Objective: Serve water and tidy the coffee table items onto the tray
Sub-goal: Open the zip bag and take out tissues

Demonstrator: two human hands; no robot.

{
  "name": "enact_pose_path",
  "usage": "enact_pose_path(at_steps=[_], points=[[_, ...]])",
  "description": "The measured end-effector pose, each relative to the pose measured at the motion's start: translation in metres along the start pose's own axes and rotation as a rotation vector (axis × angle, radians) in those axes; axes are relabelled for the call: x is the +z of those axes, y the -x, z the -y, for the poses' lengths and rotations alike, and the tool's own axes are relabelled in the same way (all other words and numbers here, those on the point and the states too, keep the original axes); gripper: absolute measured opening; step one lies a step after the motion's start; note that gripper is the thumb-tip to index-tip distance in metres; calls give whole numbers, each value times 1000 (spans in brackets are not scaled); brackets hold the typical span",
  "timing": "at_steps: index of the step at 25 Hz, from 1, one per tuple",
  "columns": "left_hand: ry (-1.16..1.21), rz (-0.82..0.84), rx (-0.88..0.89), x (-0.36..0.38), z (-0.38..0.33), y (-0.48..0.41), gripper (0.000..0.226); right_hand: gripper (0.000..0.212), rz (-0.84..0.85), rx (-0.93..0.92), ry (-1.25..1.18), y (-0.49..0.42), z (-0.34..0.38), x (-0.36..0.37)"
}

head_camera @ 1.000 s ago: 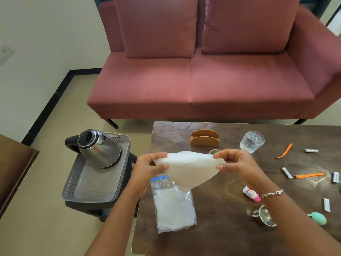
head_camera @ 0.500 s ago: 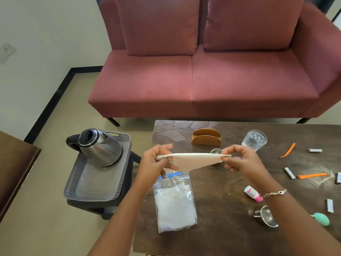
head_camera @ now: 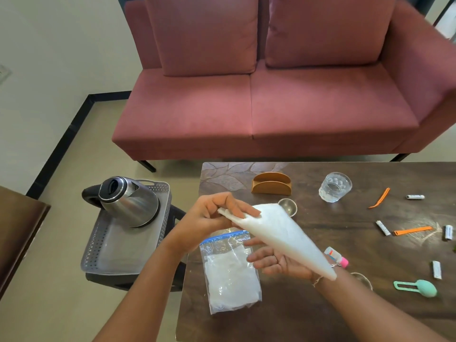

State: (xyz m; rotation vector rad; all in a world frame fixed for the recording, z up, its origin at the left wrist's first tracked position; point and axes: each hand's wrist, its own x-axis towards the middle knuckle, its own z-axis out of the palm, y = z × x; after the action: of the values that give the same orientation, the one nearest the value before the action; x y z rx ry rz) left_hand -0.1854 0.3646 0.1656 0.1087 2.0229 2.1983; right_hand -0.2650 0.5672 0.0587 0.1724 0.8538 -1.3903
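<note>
A white napkin, folded into a long triangle, hangs above the dark coffee table. My left hand pinches its upper left corner. My right hand lies palm up under the napkin with its fingers spread, supporting it. Below them a clear zip bag with more white napkins lies flat on the table. A steel kettle stands on the grey perforated tray left of the table. A glass of water and a wooden napkin holder stand near the far edge.
A steel cup sits behind the napkin. Orange clips, small white batteries, a glue tube and a teal scoop are scattered over the right half. A red sofa stands beyond the table.
The napkin, stretched flat between both hands before, now slants down to the right. My right hand let go of its corner and moved underneath, palm up.
</note>
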Motion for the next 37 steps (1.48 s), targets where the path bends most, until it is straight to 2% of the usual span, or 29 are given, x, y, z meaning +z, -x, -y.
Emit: enact_pose_path(at_steps=[2, 4, 5, 7, 11, 14, 19, 22, 25, 31, 37], points=[[-38, 40, -42, -3, 2, 1, 12, 86, 59, 2, -102, -1, 12, 6], [-92, 63, -91, -5, 6, 4, 16, 94, 96, -59, -92, 3, 24, 4], [-113, 73, -112, -6, 7, 5, 20, 88, 82, -90, -30, 6, 31, 3], [-137, 97, -142, -7, 10, 6, 24, 61, 15, -127, 151, 11, 44, 0], [-220, 152, -196, -7, 19, 1, 22, 21, -135, -87, 630, 15, 71, 0], [-384, 142, -260, -5, 27, -6, 25, 5, -254, -171, 792, 17, 82, 2], [-763, -1, -334, 1, 46, -26, 34, 7, -455, -384, 1216, 16, 105, -4], [-830, -49, -333, 3, 64, -37, 30, 8, -769, -497, 1535, 5, 122, -26], [-915, 31, -392, 0, 86, -49, 30, 11, -960, -607, 1556, -16, 143, -50], [-944, 114, -506, -13, 133, -73, 29, 10, -991, -716, 1763, -78, 175, -91], [-934, 77, -451, -17, 173, -96, 22, 10, -1019, -643, 1770, -126, 172, -129]])
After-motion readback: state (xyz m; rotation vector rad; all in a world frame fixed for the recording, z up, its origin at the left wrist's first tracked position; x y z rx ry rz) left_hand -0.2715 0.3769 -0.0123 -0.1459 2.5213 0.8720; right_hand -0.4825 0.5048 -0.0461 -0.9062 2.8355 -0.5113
